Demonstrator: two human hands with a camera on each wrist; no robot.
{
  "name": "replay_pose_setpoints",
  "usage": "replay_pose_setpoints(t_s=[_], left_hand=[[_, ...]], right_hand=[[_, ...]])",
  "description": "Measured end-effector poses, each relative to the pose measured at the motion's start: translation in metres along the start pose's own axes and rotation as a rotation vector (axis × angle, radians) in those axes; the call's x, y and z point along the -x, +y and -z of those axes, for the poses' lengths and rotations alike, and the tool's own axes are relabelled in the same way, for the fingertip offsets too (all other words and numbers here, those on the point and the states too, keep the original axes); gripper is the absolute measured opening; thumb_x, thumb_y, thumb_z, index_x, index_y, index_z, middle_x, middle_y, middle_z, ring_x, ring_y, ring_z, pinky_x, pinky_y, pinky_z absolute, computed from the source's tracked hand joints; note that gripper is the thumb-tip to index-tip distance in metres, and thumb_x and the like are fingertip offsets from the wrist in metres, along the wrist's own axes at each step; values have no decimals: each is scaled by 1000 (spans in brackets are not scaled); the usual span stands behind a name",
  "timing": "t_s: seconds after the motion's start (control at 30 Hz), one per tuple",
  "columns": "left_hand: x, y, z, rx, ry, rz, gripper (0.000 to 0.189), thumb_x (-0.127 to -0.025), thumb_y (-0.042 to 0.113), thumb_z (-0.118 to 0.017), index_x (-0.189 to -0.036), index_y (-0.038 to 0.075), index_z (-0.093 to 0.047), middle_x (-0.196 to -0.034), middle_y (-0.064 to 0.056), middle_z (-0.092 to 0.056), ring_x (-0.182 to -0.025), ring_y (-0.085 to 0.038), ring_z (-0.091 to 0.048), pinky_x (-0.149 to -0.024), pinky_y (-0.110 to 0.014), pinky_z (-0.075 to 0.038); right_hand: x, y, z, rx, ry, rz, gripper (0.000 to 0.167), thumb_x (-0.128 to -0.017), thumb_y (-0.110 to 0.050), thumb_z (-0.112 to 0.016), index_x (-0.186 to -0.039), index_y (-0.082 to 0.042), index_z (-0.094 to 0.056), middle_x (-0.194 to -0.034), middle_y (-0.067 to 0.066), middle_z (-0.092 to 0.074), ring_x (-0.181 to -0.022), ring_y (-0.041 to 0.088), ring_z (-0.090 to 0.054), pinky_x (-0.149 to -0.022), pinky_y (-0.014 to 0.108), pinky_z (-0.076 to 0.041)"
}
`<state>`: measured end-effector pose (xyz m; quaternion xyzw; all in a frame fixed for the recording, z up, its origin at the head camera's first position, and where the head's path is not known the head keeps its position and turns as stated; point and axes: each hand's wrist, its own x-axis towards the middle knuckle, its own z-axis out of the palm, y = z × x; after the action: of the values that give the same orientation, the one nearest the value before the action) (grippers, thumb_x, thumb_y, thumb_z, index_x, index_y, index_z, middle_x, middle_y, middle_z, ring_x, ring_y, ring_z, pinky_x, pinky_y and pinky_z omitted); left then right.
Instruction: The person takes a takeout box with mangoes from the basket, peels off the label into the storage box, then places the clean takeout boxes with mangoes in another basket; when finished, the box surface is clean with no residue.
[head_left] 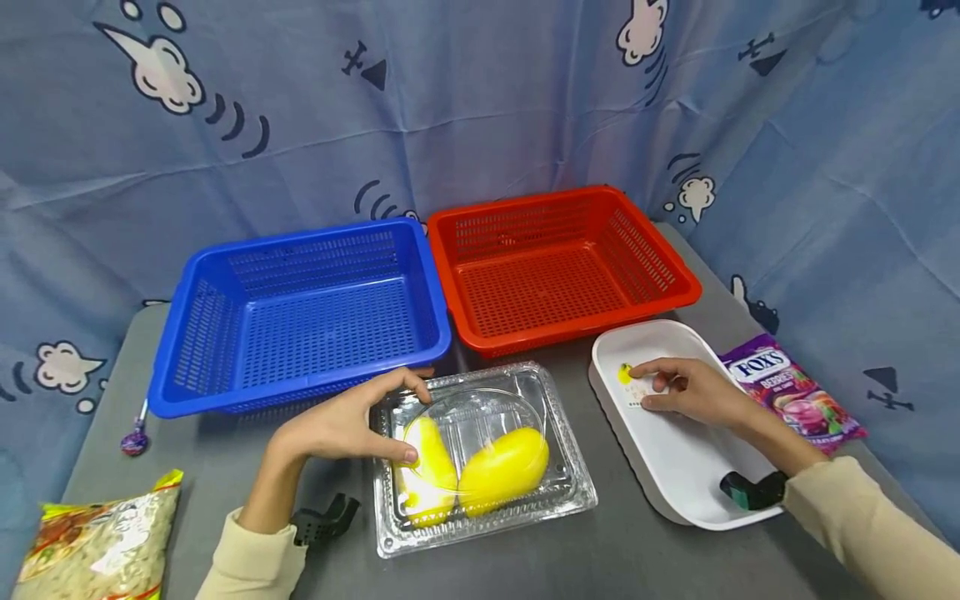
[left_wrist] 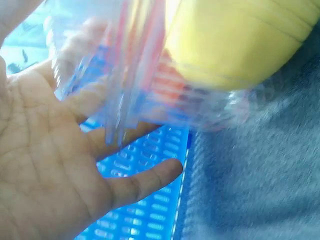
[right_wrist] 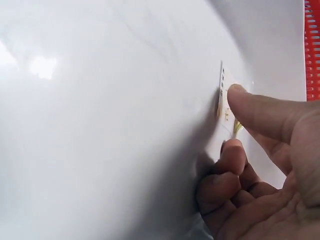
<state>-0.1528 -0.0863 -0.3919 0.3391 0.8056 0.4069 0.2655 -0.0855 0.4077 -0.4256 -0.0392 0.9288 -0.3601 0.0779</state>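
Note:
A clear plastic clamshell box (head_left: 555, 492) holds two yellow mangoes (head_left: 504, 468) and lies on the table. My left hand (head_left: 341, 423) spans its left side, thumb over the lid and index finger at the back edge. In the left wrist view the other fingers extend loosely past the blurred clear plastic, with a mango (left_wrist: 240, 40) close by. My right hand (head_left: 693, 396) is inside a white tray (head_left: 701, 467). Between thumb and curled fingers it pinches a small white card (head_left: 636, 393) with a yellow piece on it, partly hidden by the fingers.
Behind the box stand a blue basket (head_left: 330, 367) and a red basket (head_left: 570, 321). A purple FOX'S candy bag (head_left: 795, 392) lies right of the tray. At left are a lollipop (head_left: 135, 440) and a yellow-edged food packet (head_left: 105, 542). A patterned blue curtain (head_left: 480, 125) hangs behind.

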Motion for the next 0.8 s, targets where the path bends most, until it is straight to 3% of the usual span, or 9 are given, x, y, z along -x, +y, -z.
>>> replay_pose_setpoints(t_s=[0.1,0.27,0.4,0.53,0.67,0.8], left_hand=[[5,-3,6,20,-17,-13,56,-82,35,-84,-130,41,-56,-158,0,-45,-150,-32,-36,-119,-67,-26],[13,-12,14,46,-97,-82,62,-90,29,-75,-146,37,-50,-166,-8,-32,-153,-35,-30,-117,-70,-26],[12,-18,16,85,-142,-76,58,-97,26,-68,-150,35,-46,-165,-3,-36,-150,-34,-35,-114,-66,-35],[7,-21,12,118,-138,-56,50,-102,26,-61,-149,33,-47,-159,3,-44,-143,-31,-43,-109,-56,-42],[3,-20,9,148,-117,-62,48,-101,26,-62,-148,32,-49,-158,1,-45,-141,-30,-44,-108,-52,-42],[0,-20,5,154,-88,-94,47,-100,22,-62,-146,27,-51,-155,-3,-48,-132,-30,-50,-103,-48,-44]], right_hand=[[-1,-2,0,40,4,9,36,-82,-11,-83,-116,-3,-72,-82,3,-56,-67,4,-46,-58,21,-36],[-2,-6,-1,88,2,25,36,-80,-9,-84,-114,-4,-71,-78,1,-56,-66,4,-44,-58,21,-36],[-1,-8,2,89,-21,4,34,-82,-9,-83,-113,-4,-71,-77,0,-56,-64,5,-44,-56,21,-35],[-1,-10,8,40,-42,-8,32,-87,-12,-80,-116,-3,-70,-78,2,-58,-60,7,-47,-52,22,-40],[-5,-18,19,-23,25,34,26,-93,-13,-74,-116,-2,-70,-79,3,-61,-57,10,-53,-49,25,-46],[-10,-29,35,-50,176,105,19,-96,-13,-70,-111,-3,-72,-82,-7,-67,-61,11,-57,-53,23,-49]])
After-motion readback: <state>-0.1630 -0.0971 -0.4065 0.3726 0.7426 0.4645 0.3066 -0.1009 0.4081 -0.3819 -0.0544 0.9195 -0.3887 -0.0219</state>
